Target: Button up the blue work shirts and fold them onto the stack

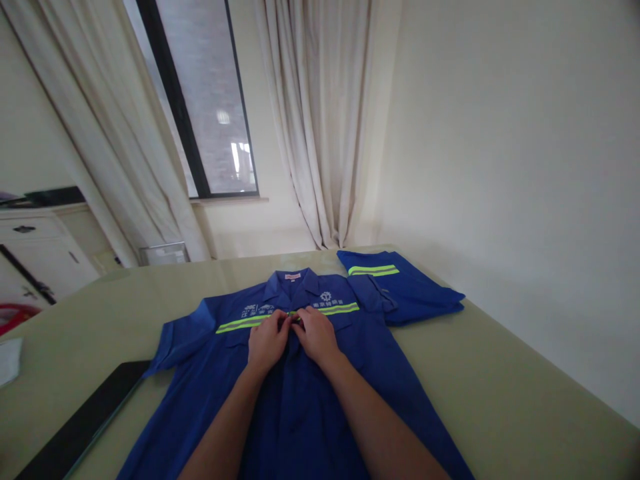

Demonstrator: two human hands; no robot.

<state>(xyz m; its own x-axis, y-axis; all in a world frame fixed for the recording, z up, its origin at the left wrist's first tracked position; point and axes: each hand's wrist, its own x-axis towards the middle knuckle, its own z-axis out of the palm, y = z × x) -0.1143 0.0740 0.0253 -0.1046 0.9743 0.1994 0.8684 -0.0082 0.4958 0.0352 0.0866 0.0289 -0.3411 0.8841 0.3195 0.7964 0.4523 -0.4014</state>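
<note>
A blue short-sleeved work shirt [300,400] lies front side up, collar away from me, with a yellow-green reflective stripe and white lettering across its chest. My left hand [267,339] and my right hand [315,333] meet at the middle of the stripe, on the front placket. Both have their fingers closed in a pinch on the shirt's cloth. Whether a button is between the fingertips is hidden. Beside the right sleeve lies a folded blue garment [415,287] with the same kind of stripe.
A long black flat object [90,417] lies on the pale green table [500,393], its end touching the left sleeve. A white item [10,360] is at the left edge. Behind stand curtains [320,120], a window [210,87] and a white cabinet [45,247]. A wall borders the right.
</note>
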